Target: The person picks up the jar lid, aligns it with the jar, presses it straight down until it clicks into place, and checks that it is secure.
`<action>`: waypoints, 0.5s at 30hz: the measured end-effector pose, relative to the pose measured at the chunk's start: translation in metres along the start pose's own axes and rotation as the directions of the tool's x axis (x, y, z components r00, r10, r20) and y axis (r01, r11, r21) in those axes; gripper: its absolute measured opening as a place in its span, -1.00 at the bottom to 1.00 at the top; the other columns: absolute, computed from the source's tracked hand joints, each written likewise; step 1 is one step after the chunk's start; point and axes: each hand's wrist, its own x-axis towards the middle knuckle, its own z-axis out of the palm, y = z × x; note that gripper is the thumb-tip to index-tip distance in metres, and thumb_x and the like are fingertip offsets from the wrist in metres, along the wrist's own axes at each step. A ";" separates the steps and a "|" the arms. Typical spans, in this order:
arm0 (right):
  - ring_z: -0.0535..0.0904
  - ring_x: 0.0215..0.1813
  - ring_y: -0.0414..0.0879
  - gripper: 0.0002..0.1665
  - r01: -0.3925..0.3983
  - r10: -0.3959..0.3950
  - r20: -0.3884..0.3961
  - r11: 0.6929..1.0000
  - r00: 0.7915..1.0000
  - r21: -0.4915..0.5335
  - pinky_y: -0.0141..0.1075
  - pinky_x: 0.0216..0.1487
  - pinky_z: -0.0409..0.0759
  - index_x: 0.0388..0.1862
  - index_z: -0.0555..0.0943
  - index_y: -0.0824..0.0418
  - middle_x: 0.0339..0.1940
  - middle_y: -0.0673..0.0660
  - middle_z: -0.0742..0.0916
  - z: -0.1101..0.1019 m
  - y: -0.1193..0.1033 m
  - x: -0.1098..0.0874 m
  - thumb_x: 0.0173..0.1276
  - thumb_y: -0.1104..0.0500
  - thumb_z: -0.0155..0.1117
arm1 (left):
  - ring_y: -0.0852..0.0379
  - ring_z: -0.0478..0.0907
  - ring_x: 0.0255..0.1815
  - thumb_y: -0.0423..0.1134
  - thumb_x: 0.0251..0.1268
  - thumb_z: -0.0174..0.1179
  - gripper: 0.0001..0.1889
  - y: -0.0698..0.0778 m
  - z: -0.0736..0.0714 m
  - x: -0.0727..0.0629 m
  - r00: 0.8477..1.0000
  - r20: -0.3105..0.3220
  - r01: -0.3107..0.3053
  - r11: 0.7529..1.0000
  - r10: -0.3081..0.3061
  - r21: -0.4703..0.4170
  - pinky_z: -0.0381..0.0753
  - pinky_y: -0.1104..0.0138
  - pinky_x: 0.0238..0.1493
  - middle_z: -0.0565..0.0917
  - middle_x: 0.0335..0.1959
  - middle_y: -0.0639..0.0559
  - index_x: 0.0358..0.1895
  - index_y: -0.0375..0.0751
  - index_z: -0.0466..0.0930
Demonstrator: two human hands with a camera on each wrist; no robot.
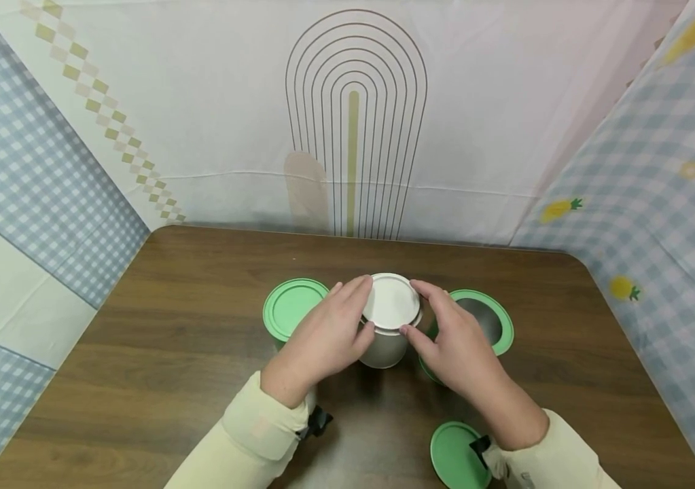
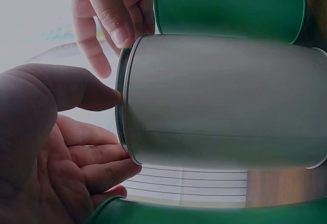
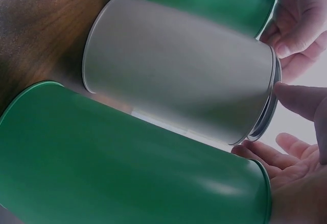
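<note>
A white round lid sits on top of an upright white can in the middle of the head view. In the right wrist view, the lid is tilted on the can's rim, with a narrow dark gap at one side. My left hand grips the lid's left edge, its thumb at the near side and its fingers farther round. At the opposite edge, my right hand holds the lid between thumb and fingers. The white can's body stands between two green cans.
Left of the white can stands a green can with a green lid. On the right, another green can is open at the top and grey inside. A loose green lid lies on the brown wooden table near my right sleeve.
</note>
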 end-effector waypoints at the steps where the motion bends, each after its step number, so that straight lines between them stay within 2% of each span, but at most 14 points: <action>1: 0.62 0.17 0.17 -0.19 -0.004 0.004 0.004 1.000 1.000 0.001 0.10 0.06 0.63 0.40 0.39 0.25 0.25 0.26 0.63 0.000 0.000 0.000 0.22 0.18 0.53 | -0.05 0.41 0.41 -0.32 0.34 0.19 -0.39 0.000 0.000 0.001 1.000 0.007 0.004 1.000 -0.004 -0.001 0.30 -0.01 0.46 0.44 0.39 -0.24 0.40 -0.51 0.30; 7: 0.62 0.15 0.19 -0.21 -0.034 0.035 0.032 0.999 0.999 -0.006 0.10 0.06 0.62 0.39 0.40 0.27 0.24 0.28 0.63 -0.001 -0.001 0.004 0.22 0.18 0.52 | -0.04 0.40 0.41 -0.31 0.34 0.20 -0.39 -0.001 0.000 0.004 0.999 0.023 0.023 1.000 -0.022 -0.007 0.33 0.02 0.45 0.45 0.39 -0.24 0.40 -0.51 0.31; 15: 0.64 0.07 0.12 -0.28 -0.062 0.062 0.050 0.998 0.997 -0.003 0.05 0.00 0.63 0.39 0.43 0.27 0.25 0.26 0.63 0.000 0.001 0.005 0.26 0.22 0.43 | -0.03 0.46 0.35 -0.38 0.30 0.18 -0.43 -0.002 0.003 0.005 1.000 0.001 0.009 1.000 -0.009 -0.011 0.36 0.00 0.43 0.50 0.33 -0.20 0.37 -0.49 0.36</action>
